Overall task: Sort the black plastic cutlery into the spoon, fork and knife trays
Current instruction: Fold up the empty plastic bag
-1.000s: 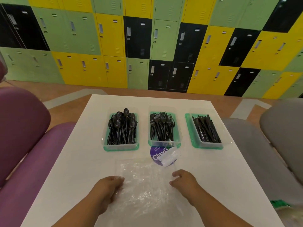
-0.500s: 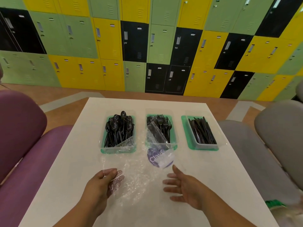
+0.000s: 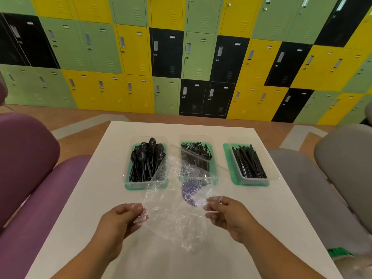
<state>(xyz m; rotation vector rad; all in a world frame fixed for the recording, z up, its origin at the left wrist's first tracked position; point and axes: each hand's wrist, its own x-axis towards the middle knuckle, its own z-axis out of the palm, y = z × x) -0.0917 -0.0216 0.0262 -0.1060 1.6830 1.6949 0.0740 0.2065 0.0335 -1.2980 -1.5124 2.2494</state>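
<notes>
Nearest to us, our left hand [image 3: 124,220] pinched the left edge of a clear plastic bag [image 3: 173,210], with its fingers curled onto the film. Our right hand [image 3: 227,214] pinched the right edge in the same way. The bag hung between them, raised off the white table [image 3: 80,198], with its far end reaching over the near ends of two trays. A purple label [image 3: 191,192] showed through it. We saw no cutlery inside, though the crinkled film blurred what lay behind it.

We judged the bag to be almost weightless, limp and slick. A pinch at the edges would suit it better than a flat palm, and any loose corner could drag across the trays.

Beyond the bag, three trays stood in a row, well apart. The spoon tray [image 3: 128,186] on the left held a heap of spoons [image 3: 147,156]. The fork tray [image 3: 210,144] in the middle held forks [image 3: 198,152]. The knife tray [image 3: 227,158] on the right held knives [image 3: 249,164]. No loose piece lay on the table, so we took the sorting to be all but finished.

The cutlery looked light, stiff and smooth, and likely brittle. The fork tines would tangle, so we would lift any piece by its handle.

Farther off, purple seats [image 3: 30,178] stood to the left and grey seats [image 3: 332,168] to the right. Green, yellow and black lockers [image 3: 191,57] lined the wall.
</notes>
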